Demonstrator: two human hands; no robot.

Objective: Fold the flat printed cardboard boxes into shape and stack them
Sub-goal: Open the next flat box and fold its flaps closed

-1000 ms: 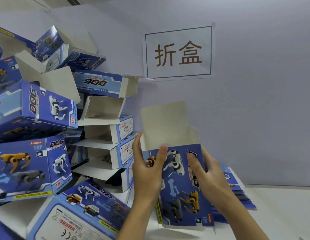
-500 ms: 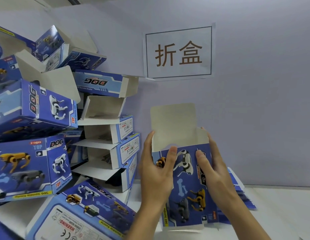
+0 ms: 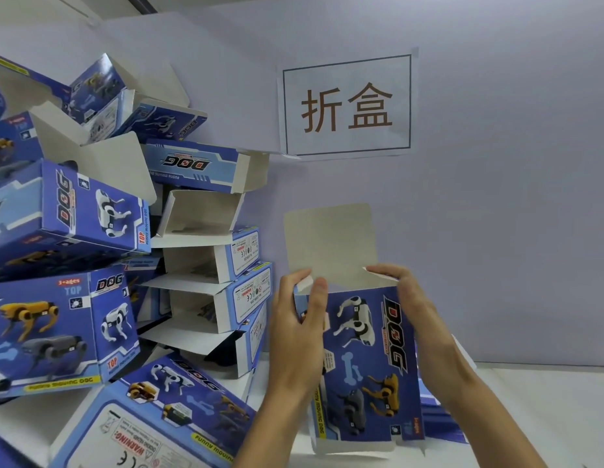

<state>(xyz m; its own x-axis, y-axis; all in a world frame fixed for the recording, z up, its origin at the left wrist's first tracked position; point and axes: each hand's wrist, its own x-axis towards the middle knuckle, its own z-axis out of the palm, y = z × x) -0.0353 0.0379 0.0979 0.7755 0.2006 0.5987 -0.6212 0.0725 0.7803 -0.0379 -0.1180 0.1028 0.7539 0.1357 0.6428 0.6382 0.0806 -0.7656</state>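
A blue printed cardboard box [image 3: 364, 363] with robot dogs and the word DOG stands upright in front of me, its plain top flap [image 3: 329, 244] sticking up. My left hand [image 3: 299, 329] grips the box's left side, thumb pressing a small side flap at the top corner. My right hand [image 3: 417, 319] holds the right side, fingers curled over the top right corner flap. A heap of folded blue boxes [image 3: 91, 298] fills the left. Behind my right arm lies a stack of flat boxes [image 3: 439, 417], mostly hidden.
A white table [image 3: 547, 417] runs under everything, with a pale wall close behind. A paper sign [image 3: 348, 104] with two characters hangs on the wall above the box. The heap of boxes leans high on the left, several with open ends.
The box has shifted right and opened from flat into a tube shape. Both hands have moved up to its top corners, onto the small side flaps.
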